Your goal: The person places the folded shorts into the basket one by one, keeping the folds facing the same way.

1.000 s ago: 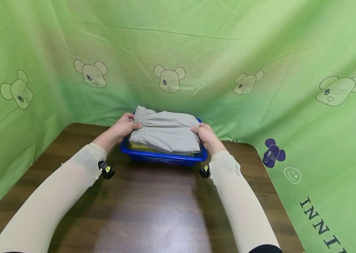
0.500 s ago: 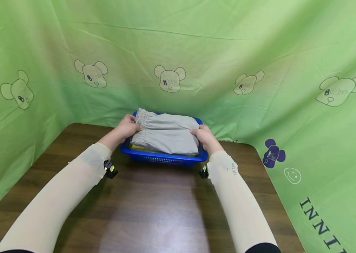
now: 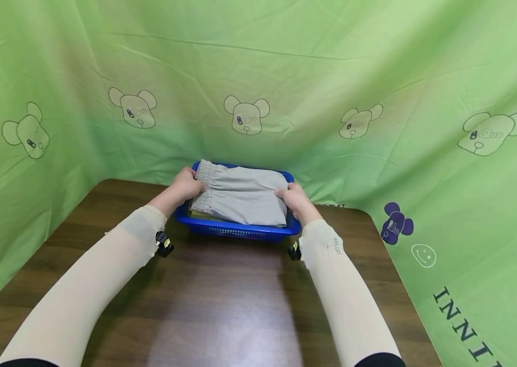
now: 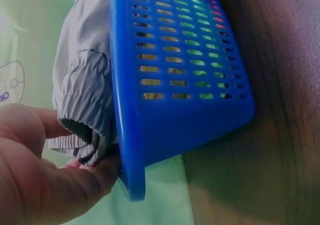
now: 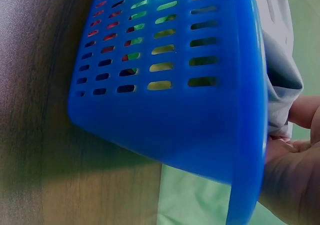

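Folded grey shorts (image 3: 244,196) with a gathered elastic waistband lie across the top of a blue plastic basket (image 3: 235,232). My left hand (image 3: 183,186) pinches the waistband end, thumb on top and fingers underneath. At the opposite end my right hand (image 3: 296,200) grips the folded edge, its thumb over the cloth. In the left wrist view the waistband (image 4: 87,105) bulges above the basket's rim, with the fingers tucked between cloth and rim. The right wrist view has the right fingers (image 5: 280,147) under the cloth, right at the rim. Yellow fabric (image 3: 203,216) shows beneath the shorts.
Through the basket's slots, green (image 5: 167,5), red and yellow items show inside. The basket stands near the back of a brown wooden table (image 3: 222,306). Behind it hangs a green curtain (image 3: 295,61) with bear prints, which also runs along both sides.
Both hands have lowered the shorts slightly into the basket, and the left hand has shifted a little to the right. The basket has stayed in place.
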Demonstrator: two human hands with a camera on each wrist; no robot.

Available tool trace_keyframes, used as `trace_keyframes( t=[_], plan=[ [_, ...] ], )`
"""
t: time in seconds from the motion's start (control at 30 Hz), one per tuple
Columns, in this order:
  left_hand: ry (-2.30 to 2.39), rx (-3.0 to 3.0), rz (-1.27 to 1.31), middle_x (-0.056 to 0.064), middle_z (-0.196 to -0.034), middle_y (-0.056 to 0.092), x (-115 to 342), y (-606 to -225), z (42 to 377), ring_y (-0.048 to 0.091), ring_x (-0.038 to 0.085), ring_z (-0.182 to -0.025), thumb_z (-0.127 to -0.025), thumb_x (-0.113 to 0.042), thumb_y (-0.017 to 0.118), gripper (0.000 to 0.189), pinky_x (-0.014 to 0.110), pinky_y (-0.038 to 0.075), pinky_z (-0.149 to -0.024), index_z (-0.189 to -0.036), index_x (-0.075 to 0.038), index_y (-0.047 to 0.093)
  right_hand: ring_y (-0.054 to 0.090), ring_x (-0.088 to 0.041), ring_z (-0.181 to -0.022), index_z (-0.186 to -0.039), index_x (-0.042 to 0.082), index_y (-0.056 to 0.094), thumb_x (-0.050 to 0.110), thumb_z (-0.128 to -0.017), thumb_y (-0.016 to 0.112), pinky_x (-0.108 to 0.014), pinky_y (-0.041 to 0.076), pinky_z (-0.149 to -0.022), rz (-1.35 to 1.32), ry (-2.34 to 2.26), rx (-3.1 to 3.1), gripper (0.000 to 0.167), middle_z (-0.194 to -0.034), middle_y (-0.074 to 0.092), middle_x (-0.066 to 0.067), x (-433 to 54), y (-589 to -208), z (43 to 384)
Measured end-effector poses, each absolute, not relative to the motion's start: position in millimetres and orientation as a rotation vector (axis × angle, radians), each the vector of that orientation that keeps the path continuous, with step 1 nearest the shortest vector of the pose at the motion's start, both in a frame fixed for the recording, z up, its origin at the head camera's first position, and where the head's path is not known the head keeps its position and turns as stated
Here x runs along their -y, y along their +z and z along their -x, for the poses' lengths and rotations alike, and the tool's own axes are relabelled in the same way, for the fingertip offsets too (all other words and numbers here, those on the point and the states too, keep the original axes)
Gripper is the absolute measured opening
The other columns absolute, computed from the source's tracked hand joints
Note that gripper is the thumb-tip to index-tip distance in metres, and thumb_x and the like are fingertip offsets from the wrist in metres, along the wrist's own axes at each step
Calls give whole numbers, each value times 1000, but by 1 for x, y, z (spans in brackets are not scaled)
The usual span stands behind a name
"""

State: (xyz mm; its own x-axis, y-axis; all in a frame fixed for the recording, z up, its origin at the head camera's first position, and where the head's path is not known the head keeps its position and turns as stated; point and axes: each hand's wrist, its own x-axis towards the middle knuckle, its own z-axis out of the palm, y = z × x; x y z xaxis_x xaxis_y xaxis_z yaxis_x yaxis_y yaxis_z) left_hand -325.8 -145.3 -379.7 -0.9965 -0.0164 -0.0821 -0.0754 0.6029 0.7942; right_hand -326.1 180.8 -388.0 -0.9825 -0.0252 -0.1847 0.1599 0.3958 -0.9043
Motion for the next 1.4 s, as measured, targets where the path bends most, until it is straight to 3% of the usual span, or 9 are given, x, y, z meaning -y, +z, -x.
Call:
trace_keyframes(
  t=[0.2, 0.43, 0.67, 0.83, 1.07, 1.27, 1.4],
  plan=[
    [1219, -2834, 48, 23, -118, 53, 144, -382, 327, 50, 35, -106, -88, -12, 70, 49, 47, 47, -95, -124, 7, 45, 49, -34, -129, -143, -5, 46, 17, -104, 57, -48, 40, -113, -135, -1573, -2531, 47, -146, 49, -21, -181, -390, 328],
    [1079, -2930, 71, 31, -131, 54, 139, -383, 330, 53, 43, -122, -85, -13, 70, 64, 51, 46, -106, -136, 13, 41, 51, -36, -128, -149, -5, 41, 18, -103, 57, -49, 43, -110, -136, -1489, -2590, 53, -147, 48, -23, -178, -388, 325],
    [1049, -2936, 76, 34, -142, 48, 137, -382, 329, 49, 46, -130, -85, -11, 68, 76, 52, 44, -109, -146, 16, 32, 53, -32, -112, -146, -6, 45, 20, -103, 58, -45, 48, -97, -133, -1349, -2672, 51, -141, 52, -23, -176, -388, 326],
    [977, -2957, 53, 36, -145, 45, 133, -382, 327, 49, 47, -131, -86, -7, 59, 76, 53, 47, -107, -151, 17, 25, 54, -34, -122, -146, -5, 45, 19, -101, 60, -47, 48, -104, -147, -1315, -2713, 53, -144, 52, -23, -175, -389, 324],
    [871, -2949, 92, 36, -146, 45, 122, -382, 324, 55, 42, -122, -92, -6, 51, 74, 50, 52, -89, -155, 14, 18, 57, -35, -124, -140, -5, 50, 17, -98, 62, -47, 50, -103, -166, -1275, -2817, 49, -139, 56, -23, -173, -388, 320],
    [849, -2946, 127, 36, -151, 39, 119, -380, 324, 45, 45, -138, -92, -6, 52, 75, 54, 50, -100, -155, 14, 16, 55, -37, -128, -141, -4, 51, 15, -96, 61, -50, 47, -107, -154, -1189, -2921, 50, -143, 55, -23, -173, -385, 316],
    [841, -2942, 130, 37, -152, 38, 120, -380, 324, 46, 45, -136, -92, -6, 53, 77, 53, 51, -100, -155, 15, 15, 57, -36, -125, -139, -2, 53, 13, -96, 59, -49, 48, -105, -149, -1113, -2998, 46, -137, 59, -22, -173, -384, 314]
  ],
)
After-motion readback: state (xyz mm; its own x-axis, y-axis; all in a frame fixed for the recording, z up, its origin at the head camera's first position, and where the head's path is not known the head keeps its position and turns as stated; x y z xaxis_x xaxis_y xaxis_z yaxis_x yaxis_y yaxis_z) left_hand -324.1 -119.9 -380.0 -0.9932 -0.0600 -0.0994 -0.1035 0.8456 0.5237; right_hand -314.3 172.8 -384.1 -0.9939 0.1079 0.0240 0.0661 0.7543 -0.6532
